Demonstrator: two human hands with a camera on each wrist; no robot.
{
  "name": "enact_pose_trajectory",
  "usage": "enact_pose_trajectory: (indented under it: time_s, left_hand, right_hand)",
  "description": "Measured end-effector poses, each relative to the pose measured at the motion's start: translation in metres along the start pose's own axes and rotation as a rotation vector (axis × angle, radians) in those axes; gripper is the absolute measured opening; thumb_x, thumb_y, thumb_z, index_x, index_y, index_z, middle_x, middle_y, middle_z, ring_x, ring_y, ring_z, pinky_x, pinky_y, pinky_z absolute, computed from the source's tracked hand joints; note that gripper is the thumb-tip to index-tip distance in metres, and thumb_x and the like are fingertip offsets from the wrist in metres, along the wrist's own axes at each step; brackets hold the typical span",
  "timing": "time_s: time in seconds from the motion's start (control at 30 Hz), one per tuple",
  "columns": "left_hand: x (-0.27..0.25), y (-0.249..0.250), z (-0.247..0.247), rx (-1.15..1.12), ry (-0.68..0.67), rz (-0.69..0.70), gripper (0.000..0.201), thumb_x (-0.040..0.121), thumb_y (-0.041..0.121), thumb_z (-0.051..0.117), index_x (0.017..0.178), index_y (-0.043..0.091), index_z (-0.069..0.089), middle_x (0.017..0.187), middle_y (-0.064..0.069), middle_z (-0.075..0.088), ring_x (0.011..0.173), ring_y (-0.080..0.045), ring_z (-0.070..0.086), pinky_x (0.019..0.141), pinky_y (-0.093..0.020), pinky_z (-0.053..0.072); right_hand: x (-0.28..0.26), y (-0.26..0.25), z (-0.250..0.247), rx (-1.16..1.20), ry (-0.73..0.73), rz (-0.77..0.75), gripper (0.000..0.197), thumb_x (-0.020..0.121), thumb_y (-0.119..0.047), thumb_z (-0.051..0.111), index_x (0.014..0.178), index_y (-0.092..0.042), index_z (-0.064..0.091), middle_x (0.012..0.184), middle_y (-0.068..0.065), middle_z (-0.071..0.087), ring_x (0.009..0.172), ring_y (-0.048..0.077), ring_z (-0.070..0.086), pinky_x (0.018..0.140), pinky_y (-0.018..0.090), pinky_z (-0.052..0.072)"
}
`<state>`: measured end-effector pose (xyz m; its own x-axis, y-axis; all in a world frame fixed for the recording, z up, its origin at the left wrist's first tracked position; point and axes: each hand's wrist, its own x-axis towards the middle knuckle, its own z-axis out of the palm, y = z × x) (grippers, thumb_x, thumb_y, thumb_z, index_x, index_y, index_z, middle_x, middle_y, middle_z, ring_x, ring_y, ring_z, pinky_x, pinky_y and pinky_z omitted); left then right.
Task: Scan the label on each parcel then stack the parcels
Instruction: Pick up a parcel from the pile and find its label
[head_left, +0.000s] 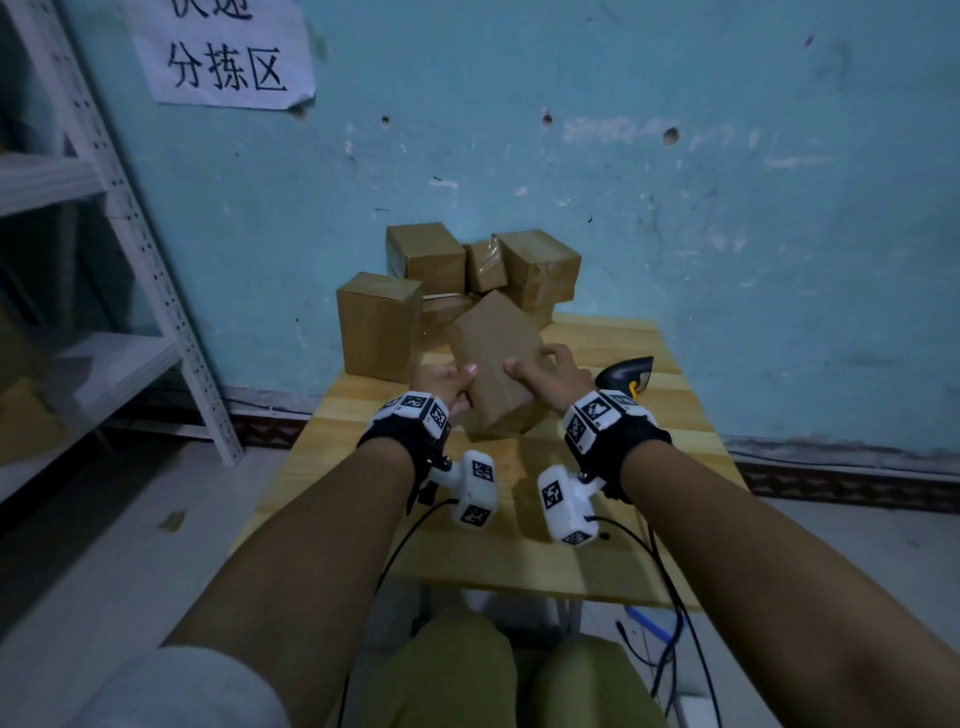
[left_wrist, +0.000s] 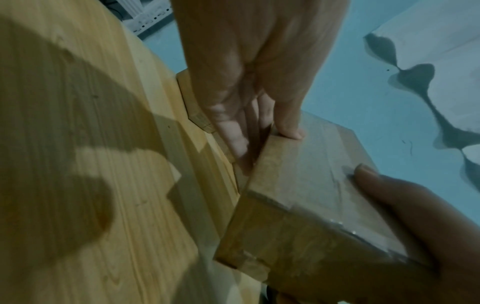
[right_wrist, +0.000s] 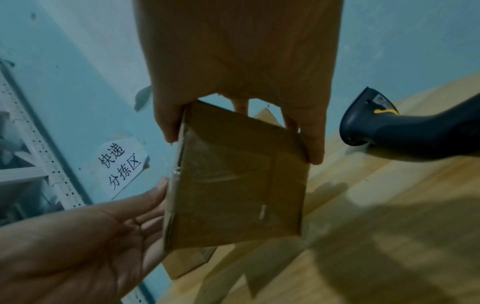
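Above the tabletop (head_left: 613, 519) we hold one parcel (head_left: 496, 364) tilted, left hand (head_left: 447, 387) and right hand (head_left: 553, 376) each gripping a side (fingers curled round edges); other parcels (head_left: 441, 280) heaped behind.

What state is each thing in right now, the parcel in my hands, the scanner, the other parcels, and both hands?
Held parcel: taped shut, tilted, lifted above the table; no label visible.
Scanner: lying on the table, untouched.
Parcel pile: heaped loosely against the wall.
Left hand: holding the parcel.
Right hand: gripping the parcel.

Wall paper sign (right_wrist: 120, 167): "快递 分拣区"
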<state>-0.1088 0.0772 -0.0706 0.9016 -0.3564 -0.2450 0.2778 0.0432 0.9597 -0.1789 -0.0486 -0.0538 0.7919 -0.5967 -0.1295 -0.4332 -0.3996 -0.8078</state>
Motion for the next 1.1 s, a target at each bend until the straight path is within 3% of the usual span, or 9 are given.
enact_pose_trajectory:
  time_s: [0.07, 0.13, 0.23, 0.37, 0.47, 0.53, 0.63, 0.77, 1.1]
  left_hand:
    - [-0.001, -0.001, -0.002, 0.044, 0.044, 0.046, 0.014, 0.089, 0.004, 0.059, 0.085, -0.01, 0.061, 0.107, -0.03, 0.062, 0.081, -0.031, 0.063, 0.082, -0.035, 0.053]
    - [-0.002, -0.001, -0.003, 0.07, 0.065, 0.067, 0.028, 0.088, 0.004, 0.061, 0.106, -0.016, 0.057, 0.099, -0.024, 0.063, 0.072, -0.025, 0.061, 0.075, -0.028, 0.053]
    - [-0.004, 0.002, -0.002, 0.097, 0.08, 0.075, 0.034, 0.087, 0.004, 0.062, 0.113, -0.017, 0.055, 0.093, -0.019, 0.062, 0.069, -0.021, 0.058, 0.074, -0.028, 0.053]
    - [-0.011, 0.009, 0.002, 0.056, 0.05, 0.04, 0.025, 0.086, 0.014, 0.066, 0.092, -0.009, 0.061, 0.101, -0.022, 0.066, 0.088, -0.028, 0.061, 0.077, -0.033, 0.055]
    - [-0.016, 0.011, 0.012, 0.13, 0.02, -0.011, 0.085, 0.056, 0.052, 0.079, 0.118, -0.001, 0.056, 0.115, -0.017, 0.065, 0.102, -0.031, 0.063, 0.094, -0.045, 0.051]
    - [-0.009, 0.01, 0.012, 0.191, 0.032, -0.022, 0.111, 0.042, 0.06, 0.078, 0.133, 0.007, 0.044, 0.124, -0.012, 0.059, 0.109, -0.031, 0.059, 0.096, -0.048, 0.048]
    - [-0.023, 0.02, 0.011, 0.239, 0.022, -0.03, 0.089, 0.065, 0.047, 0.079, 0.136, 0.01, 0.041, 0.129, -0.012, 0.056, 0.112, -0.029, 0.056, 0.097, -0.044, 0.047]
    - [-0.02, 0.02, 0.008, 0.209, -0.036, 0.001, 0.068, 0.084, 0.031, 0.067, 0.14, 0.011, 0.035, 0.131, -0.011, 0.053, 0.107, -0.026, 0.054, 0.084, -0.034, 0.045]
    - [-0.017, 0.011, 0.009, 0.146, -0.041, -0.065, 0.056, 0.09, 0.046, 0.05, 0.137, 0.015, 0.045, 0.109, -0.014, 0.057, 0.102, -0.034, 0.058, 0.076, -0.035, 0.049]
  right_hand:
    - [-0.006, 0.001, -0.002, -0.039, 0.005, -0.005, 0.074, 0.078, -0.056, 0.062, 0.138, -0.028, 0.03, 0.141, 0.017, 0.031, 0.124, 0.038, 0.042, 0.1, 0.039, 0.037]
    - [-0.012, 0.001, -0.002, -0.069, 0.016, -0.007, 0.077, 0.076, -0.058, 0.063, 0.137, -0.029, 0.027, 0.14, 0.018, 0.03, 0.124, 0.039, 0.041, 0.102, 0.042, 0.038]
    - [-0.017, 0.002, -0.003, -0.092, 0.015, 0.003, 0.08, 0.075, -0.059, 0.063, 0.138, -0.029, 0.023, 0.14, 0.017, 0.029, 0.126, 0.04, 0.037, 0.103, 0.045, 0.035]
    - [-0.024, -0.001, -0.001, -0.116, 0.064, -0.012, 0.081, 0.075, -0.055, 0.066, 0.137, -0.026, 0.024, 0.142, 0.015, 0.026, 0.13, 0.037, 0.029, 0.101, 0.044, 0.032]
    - [-0.03, -0.006, 0.004, -0.206, 0.117, -0.073, 0.083, 0.072, -0.05, 0.07, 0.137, -0.024, 0.025, 0.138, 0.015, 0.026, 0.13, 0.035, 0.024, 0.099, 0.041, 0.031]
    - [-0.03, -0.006, 0.006, -0.195, 0.113, -0.116, 0.084, 0.072, -0.049, 0.07, 0.138, -0.022, 0.024, 0.137, 0.014, 0.026, 0.13, 0.033, 0.024, 0.1, 0.039, 0.03]
    - [-0.024, -0.004, -0.001, 0.09, 0.066, -0.077, 0.076, 0.084, -0.05, 0.059, 0.143, -0.015, 0.026, 0.144, 0.014, 0.032, 0.132, 0.032, 0.032, 0.105, 0.039, 0.032]
    - [-0.017, -0.005, -0.014, 0.243, -0.063, -0.012, 0.046, 0.098, -0.028, 0.043, 0.132, 0.003, 0.046, 0.135, 0.023, 0.051, 0.121, 0.036, 0.051, 0.102, 0.043, 0.041]
    - [-0.019, -0.005, -0.02, 0.389, -0.104, 0.032, 0.046, 0.096, -0.032, 0.047, 0.13, 0.0, 0.051, 0.128, 0.02, 0.056, 0.1, 0.028, 0.052, 0.1, 0.049, 0.043]
